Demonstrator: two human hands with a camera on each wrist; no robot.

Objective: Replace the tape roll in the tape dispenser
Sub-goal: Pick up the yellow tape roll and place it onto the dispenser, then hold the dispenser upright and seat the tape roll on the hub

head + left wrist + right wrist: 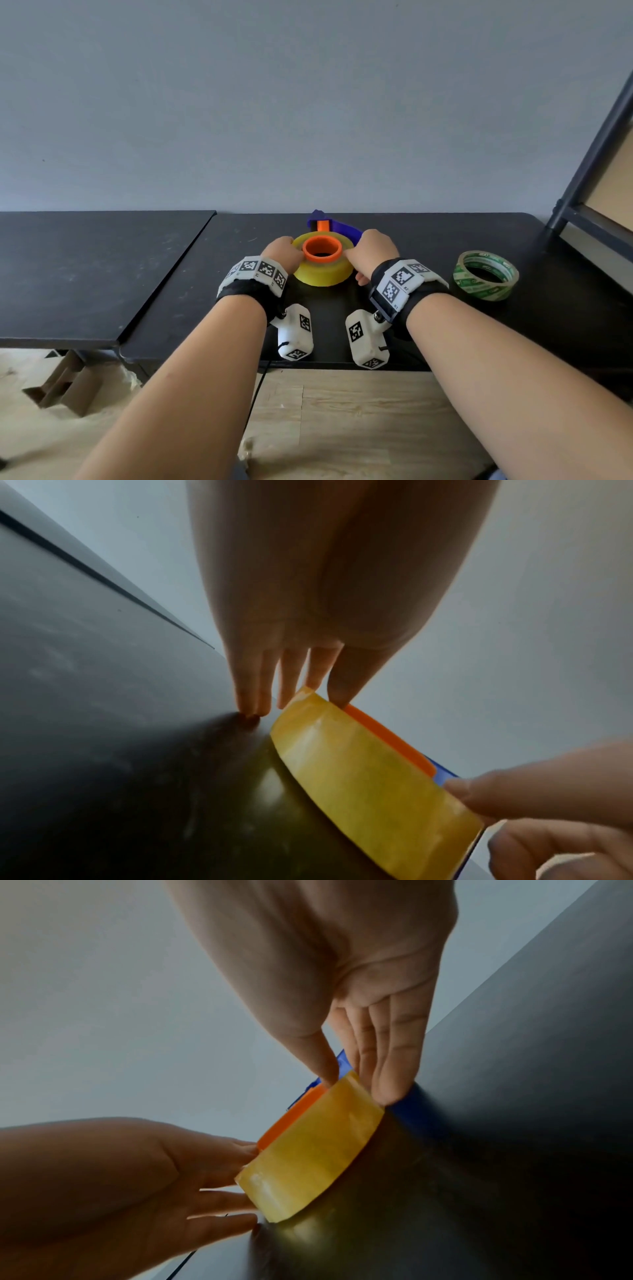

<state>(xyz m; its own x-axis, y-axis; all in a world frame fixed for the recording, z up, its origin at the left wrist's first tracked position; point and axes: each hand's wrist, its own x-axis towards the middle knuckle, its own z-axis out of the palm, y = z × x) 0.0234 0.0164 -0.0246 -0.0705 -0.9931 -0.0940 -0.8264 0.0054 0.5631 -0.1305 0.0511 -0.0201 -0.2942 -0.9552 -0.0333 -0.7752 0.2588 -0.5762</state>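
Note:
A yellow tape roll lies flat around the orange hub of a blue tape dispenser, which lies on its side on the black table. My left hand grips the roll's left edge. In the left wrist view its thumb sits on the roll's top and its fingers run down the side to the table. My right hand grips the right edge in the same way. The right wrist view shows its thumb on the roll's top rim and its fingers reaching the blue base.
A green-printed tape roll lies flat on the table to the right of my right wrist. A second black tabletop adjoins on the left. A dark metal frame stands at the far right. A grey wall closes the back.

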